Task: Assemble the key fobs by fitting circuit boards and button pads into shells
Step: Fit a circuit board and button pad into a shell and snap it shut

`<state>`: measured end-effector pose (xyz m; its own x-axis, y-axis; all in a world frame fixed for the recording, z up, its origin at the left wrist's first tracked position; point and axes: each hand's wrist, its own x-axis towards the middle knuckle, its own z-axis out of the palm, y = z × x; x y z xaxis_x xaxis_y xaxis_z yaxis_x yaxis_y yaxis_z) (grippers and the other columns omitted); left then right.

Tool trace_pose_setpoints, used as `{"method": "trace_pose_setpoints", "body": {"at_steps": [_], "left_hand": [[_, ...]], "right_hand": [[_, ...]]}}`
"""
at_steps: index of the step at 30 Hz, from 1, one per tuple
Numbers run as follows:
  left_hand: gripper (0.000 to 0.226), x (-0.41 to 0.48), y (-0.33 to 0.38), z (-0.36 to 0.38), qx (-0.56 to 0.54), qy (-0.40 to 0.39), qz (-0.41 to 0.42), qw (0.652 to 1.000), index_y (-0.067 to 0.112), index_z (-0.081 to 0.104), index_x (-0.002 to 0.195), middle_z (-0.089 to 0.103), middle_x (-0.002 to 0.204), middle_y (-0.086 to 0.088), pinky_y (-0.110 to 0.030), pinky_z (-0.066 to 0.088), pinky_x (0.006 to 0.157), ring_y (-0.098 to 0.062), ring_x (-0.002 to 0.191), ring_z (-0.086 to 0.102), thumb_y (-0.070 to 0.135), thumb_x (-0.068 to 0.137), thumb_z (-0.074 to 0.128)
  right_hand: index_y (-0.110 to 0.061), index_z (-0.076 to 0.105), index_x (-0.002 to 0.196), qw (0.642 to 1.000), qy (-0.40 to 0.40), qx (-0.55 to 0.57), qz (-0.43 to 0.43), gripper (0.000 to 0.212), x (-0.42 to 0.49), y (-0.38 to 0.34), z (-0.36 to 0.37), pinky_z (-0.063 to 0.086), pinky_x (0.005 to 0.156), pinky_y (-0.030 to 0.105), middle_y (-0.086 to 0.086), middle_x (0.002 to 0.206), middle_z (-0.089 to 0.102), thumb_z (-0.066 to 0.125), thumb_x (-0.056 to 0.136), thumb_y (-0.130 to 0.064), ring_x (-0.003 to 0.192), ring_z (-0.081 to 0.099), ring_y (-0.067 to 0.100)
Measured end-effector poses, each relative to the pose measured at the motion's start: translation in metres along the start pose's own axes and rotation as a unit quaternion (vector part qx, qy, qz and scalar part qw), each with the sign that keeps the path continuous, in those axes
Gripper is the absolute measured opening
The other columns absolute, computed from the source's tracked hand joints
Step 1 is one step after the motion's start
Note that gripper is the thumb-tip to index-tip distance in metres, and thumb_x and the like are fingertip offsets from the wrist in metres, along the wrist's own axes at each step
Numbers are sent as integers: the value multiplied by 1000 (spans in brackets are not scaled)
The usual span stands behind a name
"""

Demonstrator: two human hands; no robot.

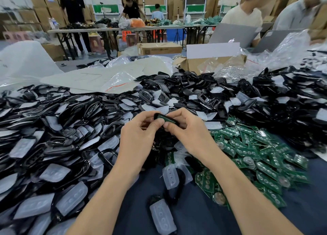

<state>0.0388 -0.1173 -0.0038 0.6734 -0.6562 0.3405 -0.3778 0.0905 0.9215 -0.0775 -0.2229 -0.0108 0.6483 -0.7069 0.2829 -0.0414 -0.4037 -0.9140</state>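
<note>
Head view gives me both hands close together above the dark blue surface. My left hand and right hand pinch one black shell with a green circuit board showing in it; my fingers hide most of it. Loose shells and clear button pads, too many to count, are heaped left and behind, with spare boards spilled to the right. One cardboard box stands behind the heap. Five people are beyond it, two at laptops.
</note>
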Motion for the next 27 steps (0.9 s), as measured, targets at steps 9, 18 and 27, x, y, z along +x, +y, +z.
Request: {"method": "trace_pose_setpoints", "body": {"at_steps": [9, 18, 27], "left_hand": [[27, -40, 27, -49, 212, -199, -101, 951, 16, 68, 86, 67, 70, 3, -25, 54, 52, -7, 52, 61, 34, 101, 55], [46, -107, 49, -59, 410, -287, -201, 842, 16, 58, 81, 61, 55, 2, -20, 49, 45, -17, 37, 60, 61, 91, 57], [39, -118, 54, -35, 458, -244, -156, 840, 17, 52, 69, 62, 67, -2, -28, 54, 52, -25, 47, 61, 49, 89, 58]], "right_hand": [[-33, 63, 100, 994, 74, 79, 28, 15, -35, -14, -7, 56, 89, 24, -6, 109, 71, 74, 93, -25, 101, 71, 4], [-9, 66, 106, 958, 11, 227, 177, 14, -105, -34, 7, 63, 70, 29, 0, 85, 74, 72, 94, -14, 73, 73, 13], [-13, 62, 111, 951, 81, 226, 196, 16, -132, -30, 1, 59, 65, 27, 5, 100, 72, 68, 97, -14, 71, 72, 13]]}}
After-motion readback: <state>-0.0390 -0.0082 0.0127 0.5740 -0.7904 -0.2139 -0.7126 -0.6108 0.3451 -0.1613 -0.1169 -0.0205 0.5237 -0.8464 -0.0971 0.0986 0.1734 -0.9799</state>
